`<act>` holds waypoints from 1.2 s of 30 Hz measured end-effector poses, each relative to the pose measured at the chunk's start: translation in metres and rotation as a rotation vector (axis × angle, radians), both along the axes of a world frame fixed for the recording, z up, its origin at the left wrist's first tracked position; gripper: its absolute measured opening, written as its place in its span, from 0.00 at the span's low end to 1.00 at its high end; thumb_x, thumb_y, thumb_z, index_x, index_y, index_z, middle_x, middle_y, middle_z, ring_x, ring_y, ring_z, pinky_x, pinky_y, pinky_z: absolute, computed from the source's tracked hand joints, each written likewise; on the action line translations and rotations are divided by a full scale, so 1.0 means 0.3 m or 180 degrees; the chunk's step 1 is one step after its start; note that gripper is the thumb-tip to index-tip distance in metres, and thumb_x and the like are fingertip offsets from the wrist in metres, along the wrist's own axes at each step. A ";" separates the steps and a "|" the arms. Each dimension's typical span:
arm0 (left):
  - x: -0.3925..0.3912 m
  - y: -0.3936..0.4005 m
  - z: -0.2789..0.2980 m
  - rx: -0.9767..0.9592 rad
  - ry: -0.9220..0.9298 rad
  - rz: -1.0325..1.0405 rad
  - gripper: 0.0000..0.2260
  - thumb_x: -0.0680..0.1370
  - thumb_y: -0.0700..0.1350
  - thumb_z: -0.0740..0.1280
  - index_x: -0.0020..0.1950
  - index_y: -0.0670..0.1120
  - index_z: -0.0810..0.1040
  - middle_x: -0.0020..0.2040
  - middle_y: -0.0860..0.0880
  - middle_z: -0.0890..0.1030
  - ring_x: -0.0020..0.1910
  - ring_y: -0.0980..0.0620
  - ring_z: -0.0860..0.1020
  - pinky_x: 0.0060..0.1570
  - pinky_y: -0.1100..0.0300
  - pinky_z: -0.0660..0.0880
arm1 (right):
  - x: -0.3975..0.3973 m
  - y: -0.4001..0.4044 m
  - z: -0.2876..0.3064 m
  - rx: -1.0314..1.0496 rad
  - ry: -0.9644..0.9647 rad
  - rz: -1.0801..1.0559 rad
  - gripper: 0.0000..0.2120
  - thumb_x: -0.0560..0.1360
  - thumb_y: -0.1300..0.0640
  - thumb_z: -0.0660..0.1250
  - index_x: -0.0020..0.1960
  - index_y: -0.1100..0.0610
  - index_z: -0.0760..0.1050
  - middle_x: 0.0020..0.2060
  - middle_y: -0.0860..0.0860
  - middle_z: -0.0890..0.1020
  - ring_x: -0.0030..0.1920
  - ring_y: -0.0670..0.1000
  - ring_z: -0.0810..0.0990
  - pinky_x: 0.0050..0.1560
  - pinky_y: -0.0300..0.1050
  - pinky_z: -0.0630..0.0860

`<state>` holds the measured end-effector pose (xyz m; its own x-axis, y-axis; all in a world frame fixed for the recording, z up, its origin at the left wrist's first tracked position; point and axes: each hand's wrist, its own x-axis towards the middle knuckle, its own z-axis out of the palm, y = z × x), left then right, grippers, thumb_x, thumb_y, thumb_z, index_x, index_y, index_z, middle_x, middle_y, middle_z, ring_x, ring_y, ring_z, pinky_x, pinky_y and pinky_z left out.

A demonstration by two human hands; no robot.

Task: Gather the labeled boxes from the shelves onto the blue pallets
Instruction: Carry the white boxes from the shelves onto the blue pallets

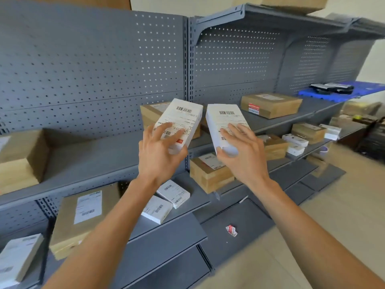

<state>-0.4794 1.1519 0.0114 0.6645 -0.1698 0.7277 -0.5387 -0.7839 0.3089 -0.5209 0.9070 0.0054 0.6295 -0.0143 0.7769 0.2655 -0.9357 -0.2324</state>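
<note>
The grey perforated-steel shelving [93, 65] fills the view from nine o'clock across to two o'clock, in several tiers. At two o'clock, far back, part of a blue pallet [325, 93] shows with dark flat items on it. Brown cardboard parcels sit on the tiers: a large one with a white label [83, 215] at seven o'clock, another [270, 104] at one o'clock, and one [210, 174] just below centre. Two small white labelled boxes [166, 200] lie on the lower shelf at six o'clock, and more small boxes are stacked out at three o'clock.

At centre, each hand carries one white labelled box, clear of the shelf. The left hand [158, 153] grips the left white box [179, 122] by its near end, fingers [166, 128] curled over the label face and the thumb seemingly underneath. The right hand [245, 155] holds the right white box [225, 124] the same way, fingers spread on the label, thumb at the near left corner. The two boxes stand just beside each other, tilted, barcodes up.

These look like light, stiff carton packs with smooth faces; held one-handed by an end, each could pivot or slip. A grip across the width, nearer the middle, would likely be steadier for the carry to the pallet at two o'clock.
</note>
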 end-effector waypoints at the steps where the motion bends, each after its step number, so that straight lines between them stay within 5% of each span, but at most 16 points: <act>1: 0.021 -0.035 -0.001 0.0020 0.0006 -0.0091 0.19 0.74 0.58 0.67 0.64 0.56 0.82 0.70 0.51 0.75 0.69 0.38 0.67 0.56 0.40 0.75 | -0.003 -0.032 -0.001 0.0008 0.0053 -0.0129 0.24 0.72 0.44 0.67 0.65 0.52 0.80 0.68 0.50 0.77 0.72 0.54 0.71 0.61 0.62 0.74; 8: 0.131 -0.298 -0.046 0.0104 0.0059 -0.0789 0.20 0.74 0.57 0.67 0.65 0.55 0.81 0.71 0.50 0.73 0.70 0.37 0.66 0.59 0.37 0.73 | -0.088 -0.238 -0.026 0.0054 0.0317 -0.0989 0.27 0.74 0.38 0.61 0.69 0.48 0.76 0.73 0.47 0.72 0.75 0.52 0.65 0.68 0.61 0.68; 14: 0.141 -0.615 -0.106 0.0142 0.0201 -0.1391 0.18 0.75 0.55 0.71 0.65 0.55 0.81 0.73 0.51 0.71 0.72 0.42 0.63 0.64 0.39 0.70 | -0.194 -0.468 -0.112 0.0032 0.0250 -0.1699 0.27 0.72 0.39 0.60 0.65 0.50 0.79 0.69 0.50 0.77 0.72 0.56 0.71 0.60 0.62 0.74; 27: 0.154 -1.354 -0.118 0.0006 0.0183 -0.2161 0.23 0.71 0.49 0.79 0.65 0.53 0.80 0.71 0.48 0.71 0.69 0.38 0.69 0.61 0.37 0.72 | -0.317 -1.085 -0.122 0.0207 0.0368 -0.2428 0.26 0.73 0.39 0.62 0.68 0.48 0.77 0.71 0.49 0.75 0.73 0.55 0.68 0.61 0.59 0.72; 36: 0.182 -1.732 -0.177 0.0209 0.0332 -0.2279 0.21 0.73 0.54 0.74 0.67 0.57 0.79 0.74 0.52 0.69 0.74 0.48 0.61 0.65 0.51 0.69 | -0.345 -1.431 -0.143 0.0182 0.0465 -0.2564 0.27 0.73 0.38 0.61 0.68 0.48 0.76 0.71 0.49 0.74 0.74 0.54 0.68 0.63 0.60 0.72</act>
<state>-0.4247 0.6323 -0.0416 0.4393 -0.6303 0.6401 -0.8970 -0.2687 0.3510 -0.6243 0.4778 -0.0373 0.5041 -0.5421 0.6723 -0.5193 -0.8123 -0.2655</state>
